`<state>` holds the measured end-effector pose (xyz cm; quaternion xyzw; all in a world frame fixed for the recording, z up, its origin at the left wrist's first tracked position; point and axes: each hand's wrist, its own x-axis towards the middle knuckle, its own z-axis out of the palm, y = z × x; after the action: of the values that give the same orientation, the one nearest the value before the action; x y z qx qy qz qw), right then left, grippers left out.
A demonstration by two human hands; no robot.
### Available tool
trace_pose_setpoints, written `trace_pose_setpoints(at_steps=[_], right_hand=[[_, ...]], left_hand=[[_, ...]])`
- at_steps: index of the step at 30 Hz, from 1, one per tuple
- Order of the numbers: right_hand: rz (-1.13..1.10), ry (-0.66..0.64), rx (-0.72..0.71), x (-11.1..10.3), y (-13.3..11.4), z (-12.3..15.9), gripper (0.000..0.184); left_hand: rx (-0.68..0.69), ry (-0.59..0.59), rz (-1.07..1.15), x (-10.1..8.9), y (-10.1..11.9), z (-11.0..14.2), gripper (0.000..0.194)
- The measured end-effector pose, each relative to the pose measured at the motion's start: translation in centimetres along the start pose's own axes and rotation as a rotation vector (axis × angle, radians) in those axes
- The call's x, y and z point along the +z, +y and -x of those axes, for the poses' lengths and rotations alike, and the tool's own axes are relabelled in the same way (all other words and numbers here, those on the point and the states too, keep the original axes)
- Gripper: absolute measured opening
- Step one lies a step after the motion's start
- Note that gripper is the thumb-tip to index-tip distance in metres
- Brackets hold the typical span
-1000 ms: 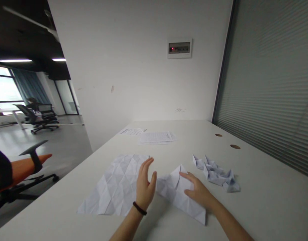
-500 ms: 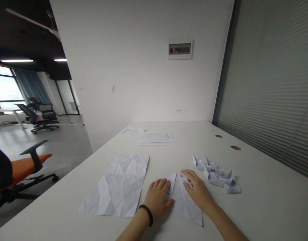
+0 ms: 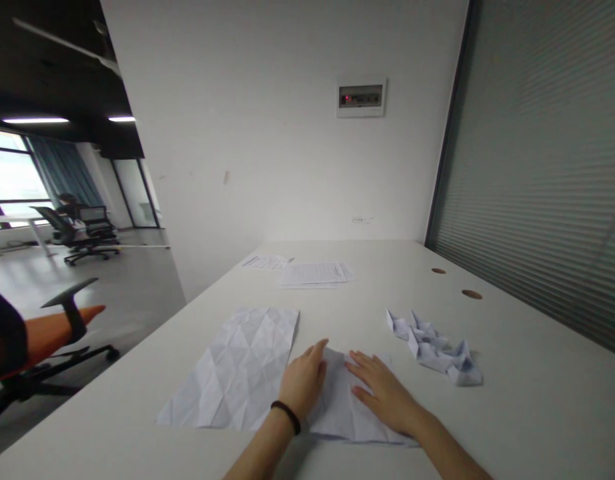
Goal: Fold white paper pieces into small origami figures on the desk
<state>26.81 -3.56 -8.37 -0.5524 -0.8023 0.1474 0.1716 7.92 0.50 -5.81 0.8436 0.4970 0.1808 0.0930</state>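
Observation:
A creased white sheet of paper [image 3: 355,423] lies on the table in front of me, its near edge slightly raised. My right hand [image 3: 382,393] rests flat on its right half with the fingers spread. Along the sheet's left edge is my left hand [image 3: 303,381], fingers stretched forward and thumb beside them; its fingertips' contact with the paper is partly hidden. A dark band circles the left wrist. Left of that hand lies a larger paper [image 3: 237,373] covered in diamond-shaped creases. Folded paper pieces [image 3: 435,350] with pointed tips stand to the right.
Printed sheets [image 3: 315,274] lie farther back on the white table [image 3: 387,287]. Two round holes [image 3: 471,294] are cut near its right side, beside a blind-covered glass partition [image 3: 537,187]. An orange chair [image 3: 52,331] stands left of the table; a person sits in the background.
The paper under my hands has opened out wider to the left and right. My left hand has moved left and forward; my right hand has shifted slightly nearer and flattened onto the sheet.

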Motion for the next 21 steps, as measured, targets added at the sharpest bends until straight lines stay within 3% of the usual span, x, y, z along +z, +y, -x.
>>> trace_pose_setpoints(at_steps=[3, 5, 7, 10, 11, 14, 16, 18, 21], right_hand=[[-0.029, -0.022, 0.009, -0.2, 0.1, 0.0, 0.045], [-0.042, -0.027, 0.013, -0.2, 0.3, 0.0, 0.046], [-0.051, -0.021, 0.015, -0.3, 0.4, 0.0, 0.046], [-0.064, -0.006, 0.016, -0.3, 0.4, 0.0, 0.047], [-0.07, -0.003, 0.018, -0.4, 0.3, 0.1, 0.047], [-0.1, 0.002, 0.016, -0.4, 0.3, 0.2, 0.046], [-0.136, 0.011, 0.016, -0.5, 0.3, 0.2, 0.046], [-0.212, 0.007, 0.031, -1.0, 0.5, 0.4, 0.046], [-0.418, -0.023, 0.099, -2.8, 1.3, 0.9, 0.05]], left_hand=[[-0.059, 0.146, -0.085, 0.4, -1.2, -0.5, 0.071], [0.061, 0.186, -0.16, 0.7, -1.7, -0.7, 0.073], [0.232, 0.067, -0.161, 0.8, -1.8, -0.7, 0.064], [0.373, -0.269, -0.065, 0.7, -1.6, -0.2, 0.047], [0.379, -0.36, -0.042, 0.5, -1.5, 0.0, 0.053], [0.398, -0.519, -0.015, -0.3, -1.2, 0.6, 0.102], [0.406, -0.559, 0.005, -1.0, -1.2, 0.9, 0.113], [0.39, -0.58, 0.054, -1.9, -1.3, 0.9, 0.101], [0.344, -0.553, 0.191, -3.1, -1.8, 0.7, 0.057]])
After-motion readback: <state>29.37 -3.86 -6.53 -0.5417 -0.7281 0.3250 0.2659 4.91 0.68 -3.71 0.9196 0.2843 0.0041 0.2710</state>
